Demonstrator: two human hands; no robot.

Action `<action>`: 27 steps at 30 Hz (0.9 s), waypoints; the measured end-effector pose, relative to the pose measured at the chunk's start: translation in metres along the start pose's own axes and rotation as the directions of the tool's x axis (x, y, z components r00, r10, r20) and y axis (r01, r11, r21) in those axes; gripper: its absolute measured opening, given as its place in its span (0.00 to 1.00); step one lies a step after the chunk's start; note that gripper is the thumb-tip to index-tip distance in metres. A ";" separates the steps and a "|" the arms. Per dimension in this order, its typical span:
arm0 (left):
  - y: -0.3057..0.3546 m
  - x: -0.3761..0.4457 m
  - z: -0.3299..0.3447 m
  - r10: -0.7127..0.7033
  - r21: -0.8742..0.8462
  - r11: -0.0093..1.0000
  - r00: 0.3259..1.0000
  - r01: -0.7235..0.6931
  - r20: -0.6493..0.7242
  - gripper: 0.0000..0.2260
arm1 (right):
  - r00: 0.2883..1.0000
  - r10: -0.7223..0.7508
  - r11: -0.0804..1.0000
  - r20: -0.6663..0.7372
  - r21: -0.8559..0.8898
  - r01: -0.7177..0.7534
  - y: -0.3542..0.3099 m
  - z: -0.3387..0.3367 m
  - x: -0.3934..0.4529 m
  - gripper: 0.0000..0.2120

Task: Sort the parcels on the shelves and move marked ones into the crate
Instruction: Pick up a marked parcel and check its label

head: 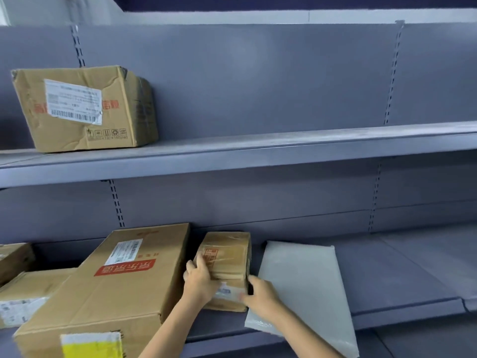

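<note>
Both hands were clamped on one small taped parcel (pixel 225 264) lying on the lower shelf (pixel 402 303). Left hand (pixel 200 280) gripped its near left corner, fingers curled up over the top edge beside a red printed mark; right hand (pixel 260 293) held the near right corner, fingers wrapped against the end face where a pale label showed, partly covered and blurred. The parcel sat between the two palms, its long side running back toward the shelf's rear panel.

Closest to the camera, a yellow and white tag (pixel 91 344) on the near end of a large cardboard box (pixel 124 288) was cut off by the bottom edge. That box lay just left of the held parcel, close against the left wrist, with a red logo and a barcode label on top. Just right lay a flat white mailer bag (pixel 302 288), its near corner hanging past the shelf lip, under the right forearm.

Farther left, two smaller cartons (pixel 28 288) were partly hidden by the big box and the frame edge. On the upper shelf (pixel 258 151) stood a dented carton (pixel 85 107) with a shipping label, its print too small to read.
</note>
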State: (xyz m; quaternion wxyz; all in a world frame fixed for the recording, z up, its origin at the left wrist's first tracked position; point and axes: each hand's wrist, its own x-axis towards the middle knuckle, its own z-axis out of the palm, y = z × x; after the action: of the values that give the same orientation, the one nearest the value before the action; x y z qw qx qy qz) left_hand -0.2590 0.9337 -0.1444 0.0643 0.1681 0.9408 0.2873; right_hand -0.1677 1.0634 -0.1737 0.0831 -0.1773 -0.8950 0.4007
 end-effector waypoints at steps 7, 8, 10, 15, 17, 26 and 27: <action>0.003 -0.008 -0.034 0.040 -0.686 0.719 0.992 -0.112 -0.119 0.34 | 0.960 -0.074 0.900 -0.269 0.396 0.180 -0.007 -0.022 -0.003 0.19; 0.007 -0.012 -0.039 0.062 -0.754 0.640 0.988 -0.150 -0.144 0.33 | 0.946 -0.085 0.862 -0.313 0.452 0.227 -0.012 -0.030 -0.006 0.19; 0.020 -0.020 -0.052 0.106 -0.847 0.489 0.978 -0.207 -0.178 0.26 | 0.932 -0.095 0.736 -0.350 0.606 0.303 -0.024 -0.045 -0.011 0.18; 0.030 -0.048 -0.068 0.427 -0.883 0.387 0.900 -0.266 -0.084 0.25 | 0.934 -0.150 0.455 -0.323 0.816 0.355 -0.043 -0.073 -0.029 0.14; 0.029 -0.051 -0.064 0.505 -0.826 0.481 0.863 -0.293 -0.013 0.32 | 0.953 -0.112 0.470 -0.283 0.829 0.302 -0.046 -0.077 -0.033 0.12; 0.022 -0.049 -0.026 0.418 -0.853 0.476 0.909 -0.215 0.004 0.24 | 0.975 0.040 0.554 -0.218 0.817 0.160 -0.029 -0.061 -0.025 0.15; 0.021 -0.049 -0.025 0.401 -0.856 0.474 0.916 -0.206 0.002 0.24 | 0.978 0.015 0.551 -0.207 0.818 0.165 -0.026 -0.057 -0.025 0.18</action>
State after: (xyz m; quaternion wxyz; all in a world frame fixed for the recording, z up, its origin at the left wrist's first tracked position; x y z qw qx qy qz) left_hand -0.2130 0.9198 -0.1104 0.1800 0.3092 0.6273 0.6918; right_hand -0.1342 1.0766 -0.1164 0.2590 -0.1159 -0.5940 0.7528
